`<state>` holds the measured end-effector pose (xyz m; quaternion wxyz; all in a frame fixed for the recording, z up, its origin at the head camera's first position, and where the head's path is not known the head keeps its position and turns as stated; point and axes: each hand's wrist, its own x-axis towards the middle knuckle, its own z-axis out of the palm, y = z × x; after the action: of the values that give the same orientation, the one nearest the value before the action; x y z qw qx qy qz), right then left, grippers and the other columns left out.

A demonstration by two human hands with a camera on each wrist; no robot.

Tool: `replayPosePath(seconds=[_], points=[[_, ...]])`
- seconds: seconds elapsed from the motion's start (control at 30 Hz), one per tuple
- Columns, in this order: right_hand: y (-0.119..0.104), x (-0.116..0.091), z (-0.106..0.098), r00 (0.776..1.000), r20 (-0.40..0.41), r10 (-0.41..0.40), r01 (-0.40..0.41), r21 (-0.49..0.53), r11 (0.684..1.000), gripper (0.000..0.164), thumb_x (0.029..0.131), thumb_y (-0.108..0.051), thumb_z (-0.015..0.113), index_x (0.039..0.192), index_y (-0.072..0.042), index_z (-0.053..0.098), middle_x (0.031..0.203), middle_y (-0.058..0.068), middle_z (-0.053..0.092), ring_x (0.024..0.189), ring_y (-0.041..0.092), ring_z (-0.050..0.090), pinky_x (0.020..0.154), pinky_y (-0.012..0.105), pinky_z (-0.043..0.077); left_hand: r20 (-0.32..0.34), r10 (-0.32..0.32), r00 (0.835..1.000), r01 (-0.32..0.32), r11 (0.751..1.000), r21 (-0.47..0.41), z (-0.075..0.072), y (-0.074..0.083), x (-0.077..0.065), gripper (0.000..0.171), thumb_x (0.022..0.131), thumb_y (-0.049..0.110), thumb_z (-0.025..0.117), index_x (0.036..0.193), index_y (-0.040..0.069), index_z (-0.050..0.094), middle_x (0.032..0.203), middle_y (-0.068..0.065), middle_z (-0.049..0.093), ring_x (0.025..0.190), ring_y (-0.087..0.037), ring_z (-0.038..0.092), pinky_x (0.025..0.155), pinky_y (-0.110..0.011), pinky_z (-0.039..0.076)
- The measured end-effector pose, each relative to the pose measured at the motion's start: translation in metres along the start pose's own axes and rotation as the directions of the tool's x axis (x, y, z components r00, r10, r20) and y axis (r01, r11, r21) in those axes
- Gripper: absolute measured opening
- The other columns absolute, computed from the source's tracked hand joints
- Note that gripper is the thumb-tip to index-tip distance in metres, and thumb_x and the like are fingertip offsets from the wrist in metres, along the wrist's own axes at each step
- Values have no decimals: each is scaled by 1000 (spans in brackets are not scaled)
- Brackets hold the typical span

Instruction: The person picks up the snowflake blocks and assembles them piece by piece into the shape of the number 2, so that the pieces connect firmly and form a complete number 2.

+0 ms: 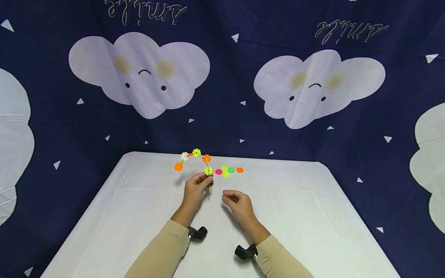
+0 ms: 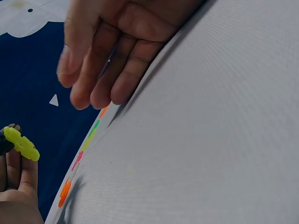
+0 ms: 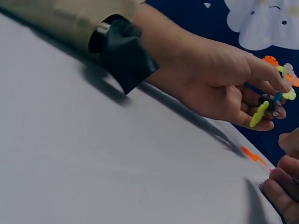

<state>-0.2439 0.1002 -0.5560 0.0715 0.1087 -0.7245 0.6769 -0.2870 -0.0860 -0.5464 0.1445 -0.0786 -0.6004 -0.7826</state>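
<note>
My left hand (image 1: 195, 190) pinches one end of a curved chain of interlocking snowflake discs (image 1: 196, 153) above the table. Orange, white and yellow-green discs arch up and to the left from the fingers. At the held end, the right wrist view shows a black disc (image 3: 270, 105) and a yellow-green disc (image 3: 259, 115) by the fingertips. A little to the right and nearer the body is my right hand (image 1: 240, 204), apart from the chain. Its fingers are loosely bent, and the left wrist view shows nothing held in that hand (image 2: 126, 51).
Loose discs lie on the white table (image 1: 295, 216) just beyond the hands: a pink disc (image 1: 218, 172), yellow-green discs (image 1: 226, 174), a green disc (image 1: 231, 170) and an orange disc (image 1: 240, 170). A dark blue cloth (image 1: 222, 77) with printed clouds hangs behind.
</note>
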Motion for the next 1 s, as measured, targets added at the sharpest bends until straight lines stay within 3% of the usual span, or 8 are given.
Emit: replayPosePath(seconds=[0.13, 0.33, 0.43, 0.57, 0.77, 1.0], points=[[1, 6, -5, 999, -39, 10, -14, -84, 996, 19, 94, 1, 78, 109, 12, 75, 113, 22, 74, 99, 30, 71, 81, 19, 55, -16, -4, 1000, 4, 1000, 1, 1, 1, 0, 27, 97, 2, 77, 118, -13, 72, 109, -34, 70, 85, -15, 72, 77, -26, 60], [3, 18, -16, 993, -112, 45, -65, -183, 981, 15, 95, -4, 78, 107, 6, 77, 108, 11, 75, 99, 24, 70, 82, 22, 56, -87, -12, 996, 14, 1000, 16, 1, 0, 1, 25, 95, 3, 79, 116, -11, 74, 98, -14, 76, 83, -15, 72, 77, -25, 59], [4, 25, -20, 987, -158, 41, -76, -223, 972, 14, 95, -3, 78, 106, 5, 77, 107, 11, 75, 98, 24, 70, 81, 24, 57, -120, -8, 993, 12, 999, 29, 0, 0, 2, 25, 95, 4, 80, 115, -10, 74, 96, -10, 75, 83, -15, 71, 77, -24, 58], [7, 36, -25, 978, -210, -12, -50, -287, 957, 16, 92, 0, 78, 106, 6, 76, 105, 13, 74, 96, 28, 70, 82, 31, 59, -156, -9, 988, 15, 999, 41, -1, 1, 3, 25, 94, 6, 81, 114, -8, 75, 97, -11, 75, 85, -15, 69, 76, -23, 57], [14, 55, -32, 960, -252, -123, 6, -420, 907, 20, 88, 2, 79, 107, 5, 75, 104, 15, 70, 94, 31, 69, 86, 43, 58, -178, -37, 983, 46, 998, 47, -2, 1, 3, 27, 94, 10, 82, 115, -6, 75, 99, -11, 73, 87, -17, 67, 75, -22, 56], [24, 76, -41, 957, -188, -219, 86, -537, 839, 27, 86, 1, 78, 112, 8, 72, 110, 20, 68, 101, 37, 65, 94, 49, 53, -184, -34, 982, 37, 999, 15, -1, 1, 2, 28, 94, 8, 82, 116, -8, 74, 99, -12, 72, 87, -17, 67, 77, -22, 57]])
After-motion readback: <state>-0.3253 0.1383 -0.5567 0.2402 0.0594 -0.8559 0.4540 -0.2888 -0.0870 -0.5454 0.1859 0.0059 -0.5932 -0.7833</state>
